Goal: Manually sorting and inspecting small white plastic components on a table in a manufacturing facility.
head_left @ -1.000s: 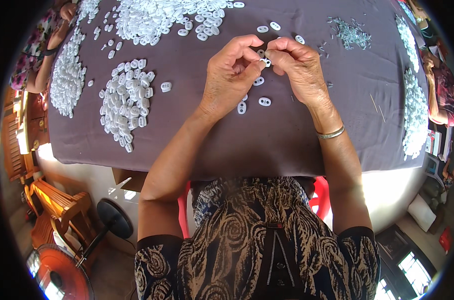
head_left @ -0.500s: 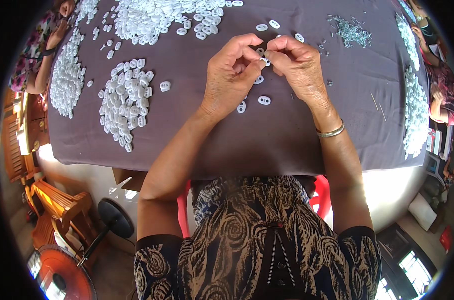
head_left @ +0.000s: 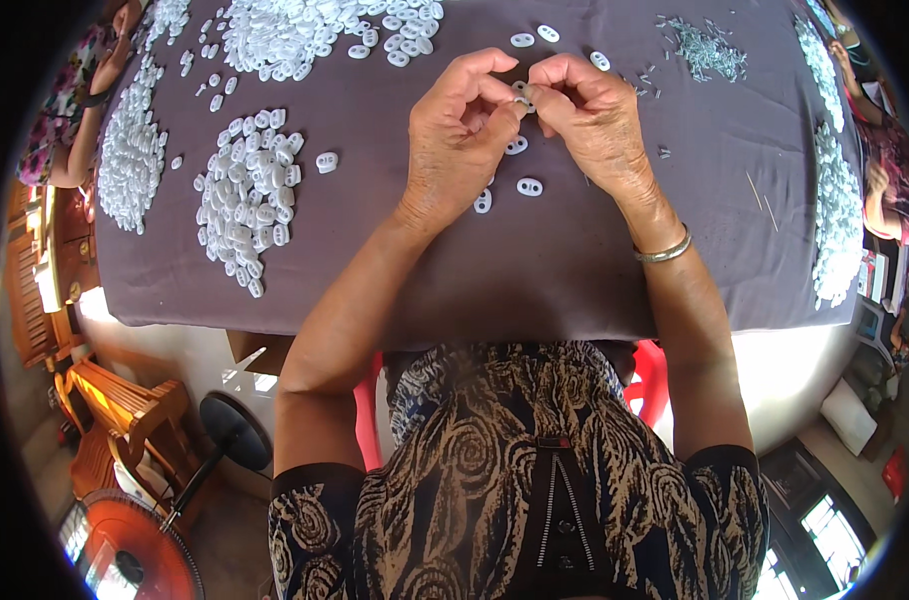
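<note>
A small white oval plastic piece with two holes [head_left: 524, 104] is pinched between my fingertips over the table. My left hand [head_left: 465, 140] grips it from the left with thumb and index finger. From the other side, the thumb and index finger of my right hand [head_left: 597, 125] press on it; whether they also hold a smaller part is hidden. Loose white two-hole pieces lie around my hands, one just below the fingertips [head_left: 516, 146], one nearer me [head_left: 530, 187], and another beside my left wrist [head_left: 483, 201]. A few more are beyond my fingers.
A heap of white pieces [head_left: 245, 200] lies left, with a larger heap [head_left: 295, 35] behind it. Small metal parts [head_left: 710, 52] are scattered at the far right, near thin sticks [head_left: 762, 200]. Other people's hands [head_left: 110, 65] show at the table's sides. A fan [head_left: 140, 550] stands lower left.
Both hands have shifted slightly farther from me, still pinching the small white piece together. The fingertips have drawn a little closer around it. The view has shifted slightly.
</note>
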`<state>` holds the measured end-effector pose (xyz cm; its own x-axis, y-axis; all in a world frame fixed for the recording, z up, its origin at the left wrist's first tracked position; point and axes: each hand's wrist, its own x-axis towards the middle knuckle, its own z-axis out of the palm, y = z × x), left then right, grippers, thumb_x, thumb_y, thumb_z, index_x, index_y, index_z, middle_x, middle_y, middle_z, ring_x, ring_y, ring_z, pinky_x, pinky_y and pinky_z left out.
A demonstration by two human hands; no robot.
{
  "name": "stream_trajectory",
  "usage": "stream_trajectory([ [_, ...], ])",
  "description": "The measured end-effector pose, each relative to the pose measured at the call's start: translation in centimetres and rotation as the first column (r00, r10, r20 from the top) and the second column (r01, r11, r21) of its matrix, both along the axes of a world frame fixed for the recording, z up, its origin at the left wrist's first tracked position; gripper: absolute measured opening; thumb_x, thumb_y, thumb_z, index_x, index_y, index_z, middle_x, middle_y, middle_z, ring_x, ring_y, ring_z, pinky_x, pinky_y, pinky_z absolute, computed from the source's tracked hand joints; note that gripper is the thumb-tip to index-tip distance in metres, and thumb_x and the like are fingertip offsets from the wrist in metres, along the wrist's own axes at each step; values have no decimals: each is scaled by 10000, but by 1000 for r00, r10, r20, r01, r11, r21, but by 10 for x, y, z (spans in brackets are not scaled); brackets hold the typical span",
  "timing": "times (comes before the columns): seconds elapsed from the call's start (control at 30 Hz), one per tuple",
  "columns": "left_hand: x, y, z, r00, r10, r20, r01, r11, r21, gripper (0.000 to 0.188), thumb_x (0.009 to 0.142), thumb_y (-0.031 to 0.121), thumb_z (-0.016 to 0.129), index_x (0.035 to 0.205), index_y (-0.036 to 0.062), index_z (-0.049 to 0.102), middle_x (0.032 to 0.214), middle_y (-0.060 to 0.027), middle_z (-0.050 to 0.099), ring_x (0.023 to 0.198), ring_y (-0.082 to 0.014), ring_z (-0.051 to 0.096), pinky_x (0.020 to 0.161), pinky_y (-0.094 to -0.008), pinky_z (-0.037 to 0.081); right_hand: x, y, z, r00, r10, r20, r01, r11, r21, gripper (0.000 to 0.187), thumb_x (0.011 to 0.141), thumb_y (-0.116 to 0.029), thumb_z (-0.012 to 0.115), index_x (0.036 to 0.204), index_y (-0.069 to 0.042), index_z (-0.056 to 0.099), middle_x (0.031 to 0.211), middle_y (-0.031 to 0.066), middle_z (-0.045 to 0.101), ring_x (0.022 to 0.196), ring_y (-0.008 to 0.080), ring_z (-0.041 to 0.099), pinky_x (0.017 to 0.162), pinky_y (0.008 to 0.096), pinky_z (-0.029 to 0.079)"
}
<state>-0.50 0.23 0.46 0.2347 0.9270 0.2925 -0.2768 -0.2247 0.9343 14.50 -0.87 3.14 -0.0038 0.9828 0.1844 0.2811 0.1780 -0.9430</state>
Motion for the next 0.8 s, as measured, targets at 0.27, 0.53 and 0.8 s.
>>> stream_trajectory([
  [0.27, -6, 9, -3, 998, 51, -44, -48, 996, 72, 335, 814, -78, 622, 1122, 32, 554, 765, 23, 595, 618, -3, 489, 543, -159, 410, 4, 2, 14, 988, -41, -148, 40, 999, -7, 36, 877, -47, 595, 868, -28, 624, 757, -17, 575, 588, 46, 474, 537, 200, 410],
  [0.53, -14, 14, -2, 993, 98, -62, -95, 994, 44, 326, 832, -66, 624, 1141, 8, 553, 810, -13, 620, 660, -77, 572, 605, -221, 488, 23, -9, 32, 903, 242, 354, -187, 965, -182, 66, 853, -84, 633, 882, -29, 654, 747, -31, 596, 619, 54, 493, 551, 216, 413],
  [0.8, -10, 12, 0, 997, 76, 6, -76, 996, 50, 310, 828, -63, 621, 1117, 24, 545, 759, 14, 595, 614, -26, 521, 542, -173, 426, 4, -47, 20, 715, 247, 654, -301, 953, -31, 145, 751, -72, 706, 821, -32, 586, 761, 77, 557, 650, 248, 585, 595, 351, 483],
])
